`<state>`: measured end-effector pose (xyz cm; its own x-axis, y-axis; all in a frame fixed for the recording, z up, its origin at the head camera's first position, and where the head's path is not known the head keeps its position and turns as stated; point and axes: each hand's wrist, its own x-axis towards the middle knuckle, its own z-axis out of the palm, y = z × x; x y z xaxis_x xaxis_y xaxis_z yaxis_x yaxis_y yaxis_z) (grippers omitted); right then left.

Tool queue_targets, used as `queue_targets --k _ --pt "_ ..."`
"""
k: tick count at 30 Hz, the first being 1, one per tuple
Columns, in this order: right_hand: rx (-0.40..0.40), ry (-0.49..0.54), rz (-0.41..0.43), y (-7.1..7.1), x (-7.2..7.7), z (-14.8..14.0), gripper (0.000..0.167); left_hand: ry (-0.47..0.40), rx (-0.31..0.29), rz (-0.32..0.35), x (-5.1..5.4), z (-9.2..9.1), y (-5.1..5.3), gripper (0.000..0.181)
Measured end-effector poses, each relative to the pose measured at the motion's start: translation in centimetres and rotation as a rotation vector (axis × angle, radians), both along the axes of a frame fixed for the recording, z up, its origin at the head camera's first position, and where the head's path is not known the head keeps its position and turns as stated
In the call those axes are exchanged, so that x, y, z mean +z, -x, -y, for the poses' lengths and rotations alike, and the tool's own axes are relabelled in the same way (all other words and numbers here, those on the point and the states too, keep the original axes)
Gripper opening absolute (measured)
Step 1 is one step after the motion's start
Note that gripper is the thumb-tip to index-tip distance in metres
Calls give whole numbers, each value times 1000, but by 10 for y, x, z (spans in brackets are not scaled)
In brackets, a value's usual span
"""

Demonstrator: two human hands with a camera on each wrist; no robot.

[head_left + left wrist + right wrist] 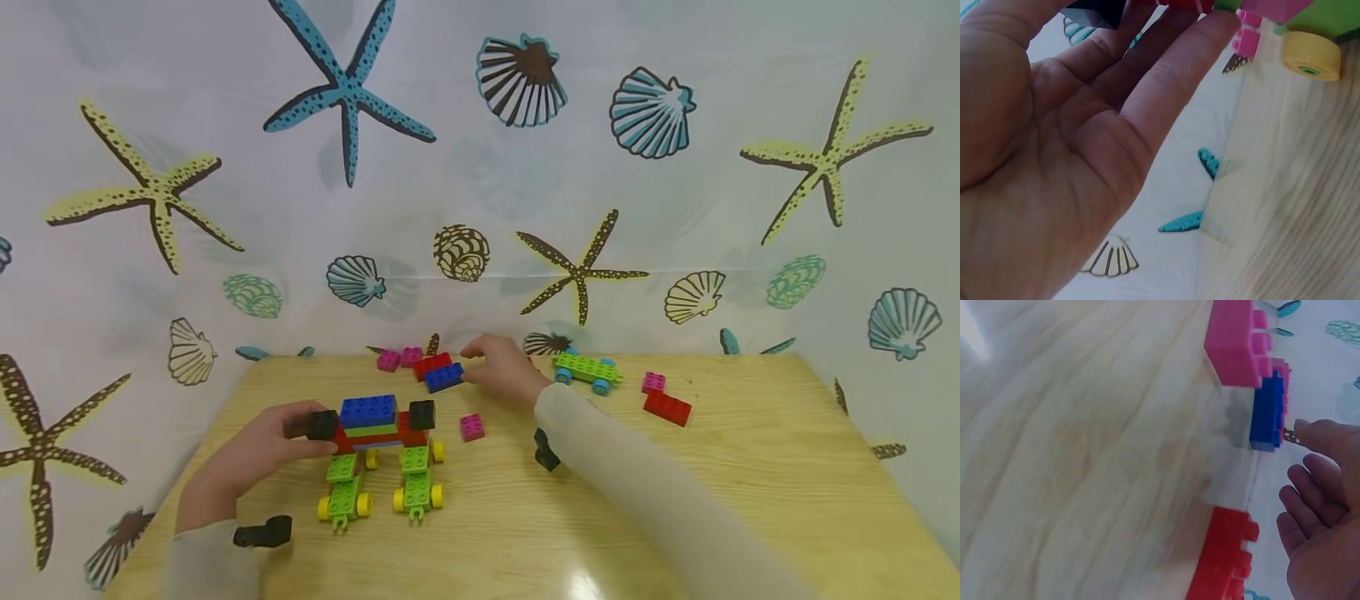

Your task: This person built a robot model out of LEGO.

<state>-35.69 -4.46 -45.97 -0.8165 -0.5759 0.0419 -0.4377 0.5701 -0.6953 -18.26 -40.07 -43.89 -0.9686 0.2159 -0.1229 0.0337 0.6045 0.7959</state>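
Observation:
My left hand (258, 446) grips the left end of a toy brick build, at its black block (322, 425) and red brick. The build has a blue brick (368, 410) on top, green and red layers below, another black block (422, 415) at its right end, and two green wheeled bases (417, 483) with yellow wheels. My right hand (504, 369) reaches to the back of the table, its fingers loosely bent beside a loose blue brick (445, 377). In the right wrist view a gap shows between the fingertips and that blue brick (1266, 415).
A red brick (431, 365) and two pink bricks (387, 360) lie at the back. One pink brick (472, 427) is mid-table. Farther right are a green base (587, 369) with blue wheels, a pink brick (653, 382) and a red brick (667, 408). A patterned cloth (420, 308) hangs behind.

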Motion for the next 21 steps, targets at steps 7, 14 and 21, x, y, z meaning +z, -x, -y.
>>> queue_targets --k 7,14,21 --pt "-29 -17 10 4 -13 12 46 -35 24 5 0 13 -4 41" --pt "-52 -59 10 -8 -13 19 43 -38 39 16 -1 16 -7 45" --pt "-32 -125 -45 -11 -15 28 40 -48 46 24 -3 19 -10 48"
